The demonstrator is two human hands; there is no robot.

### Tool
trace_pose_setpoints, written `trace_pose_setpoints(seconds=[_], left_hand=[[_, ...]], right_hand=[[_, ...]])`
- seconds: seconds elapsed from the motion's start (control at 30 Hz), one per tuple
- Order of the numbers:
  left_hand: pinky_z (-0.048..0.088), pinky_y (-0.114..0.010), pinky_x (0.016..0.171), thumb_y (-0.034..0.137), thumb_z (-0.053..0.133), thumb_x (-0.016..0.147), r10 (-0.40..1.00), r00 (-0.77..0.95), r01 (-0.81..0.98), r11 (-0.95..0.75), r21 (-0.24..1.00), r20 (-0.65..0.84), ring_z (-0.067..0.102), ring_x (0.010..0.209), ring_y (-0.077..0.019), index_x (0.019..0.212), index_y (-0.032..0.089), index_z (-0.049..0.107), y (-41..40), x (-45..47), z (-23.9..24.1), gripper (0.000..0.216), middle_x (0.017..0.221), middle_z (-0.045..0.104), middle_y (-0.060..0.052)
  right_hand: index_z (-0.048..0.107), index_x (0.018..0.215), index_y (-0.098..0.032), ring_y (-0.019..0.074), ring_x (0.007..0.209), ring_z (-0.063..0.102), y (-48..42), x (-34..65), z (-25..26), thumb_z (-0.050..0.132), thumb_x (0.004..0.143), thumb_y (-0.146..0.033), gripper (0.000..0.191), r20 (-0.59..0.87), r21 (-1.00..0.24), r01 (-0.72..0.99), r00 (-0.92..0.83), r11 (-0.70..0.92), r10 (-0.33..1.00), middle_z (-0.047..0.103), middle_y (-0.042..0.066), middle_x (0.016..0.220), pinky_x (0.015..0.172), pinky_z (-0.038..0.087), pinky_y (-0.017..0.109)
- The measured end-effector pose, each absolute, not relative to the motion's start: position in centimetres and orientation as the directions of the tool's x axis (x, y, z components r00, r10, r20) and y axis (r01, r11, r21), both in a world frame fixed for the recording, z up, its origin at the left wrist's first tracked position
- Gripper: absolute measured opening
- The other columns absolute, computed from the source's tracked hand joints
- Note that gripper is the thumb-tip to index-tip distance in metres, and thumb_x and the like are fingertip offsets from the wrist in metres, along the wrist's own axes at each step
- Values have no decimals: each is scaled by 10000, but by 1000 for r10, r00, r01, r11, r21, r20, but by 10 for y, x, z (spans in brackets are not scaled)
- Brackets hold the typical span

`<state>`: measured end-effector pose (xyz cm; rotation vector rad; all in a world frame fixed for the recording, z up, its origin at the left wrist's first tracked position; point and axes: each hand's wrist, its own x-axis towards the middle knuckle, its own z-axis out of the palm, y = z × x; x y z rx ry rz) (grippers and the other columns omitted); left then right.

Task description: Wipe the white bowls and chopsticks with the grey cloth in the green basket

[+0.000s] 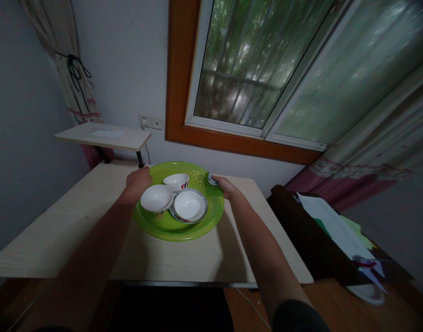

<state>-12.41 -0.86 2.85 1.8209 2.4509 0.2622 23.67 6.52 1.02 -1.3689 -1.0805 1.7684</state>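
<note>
Both of my hands hold a round green plastic tray [184,234] over the table, one at each side. My left hand [138,179] is closed on its left rim, and my right hand [226,186] is closed on its right rim. Under my right thumb is a small white-grey object [212,179] that I cannot make out clearly. On the tray are a white bowl [156,198] at the left, a bowl with a red and dark pattern [177,182] at the back, and a third bowl [190,205] sitting on a grey-rimmed plate [205,213].
Beneath the tray is a pale wooden table [66,216]. A raised shelf [128,139] stands at its back left, near wall sockets [151,122]. Behind is a window with an orange-brown frame [184,92]. To the right, papers [331,223] lie on a dark brown piece of furniture [294,230].
</note>
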Motion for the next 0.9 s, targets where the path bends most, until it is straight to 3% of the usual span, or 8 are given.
trace_pose_setpoints(seconds=[0.17,0.5,0.7,0.77,0.83,0.9], left_hand=[[570,-462,895,239,447,978,950,-310,937,298,181,42,725,1125,-386,1335,97,669,-9,-123,28,444,1244,730,-273],[567,-387,921,259,460,989,948,-317,941,310,138,37,725,1142,-349,1314,125,676,-6,-123,26,413,1245,741,-234],[566,-428,895,232,465,970,950,-310,942,301,148,46,727,1138,-378,1324,132,673,-4,-124,23,422,1260,738,-233],[565,-435,889,239,484,964,951,-306,943,295,156,49,727,1135,-387,1328,138,676,-3,-125,22,423,1260,736,-242],[564,-438,888,250,494,967,952,-302,943,290,162,53,727,1133,-390,1333,143,676,-3,-126,21,422,1252,735,-251],[563,-438,895,267,506,976,951,-303,942,290,169,56,728,1130,-386,1340,146,673,-3,-126,21,419,1249,735,-253]], right_hand=[[714,960,-144,199,704,778,56,241,12,438,1089,-316,350,-454,-873,-57,-272,-485,849,815,88,820,931,640,367],[764,961,-152,211,803,794,14,265,4,509,1064,-315,321,-421,-903,22,-248,-430,872,833,111,907,835,647,316],[781,1031,-168,247,850,780,10,266,-12,745,901,-476,336,-183,-982,85,-164,-171,969,829,104,1008,847,637,369],[723,1254,-206,254,921,773,12,263,-16,830,809,-452,519,-105,-992,80,-63,-100,992,811,89,1112,901,627,398],[557,1484,-262,256,968,762,13,260,-20,907,709,-408,862,-63,-995,72,14,-64,998,779,81,1200,928,621,420],[447,1566,-281,263,995,751,12,259,-23,954,624,-356,1072,-39,-998,58,18,-40,999,755,88,1247,940,618,433]])
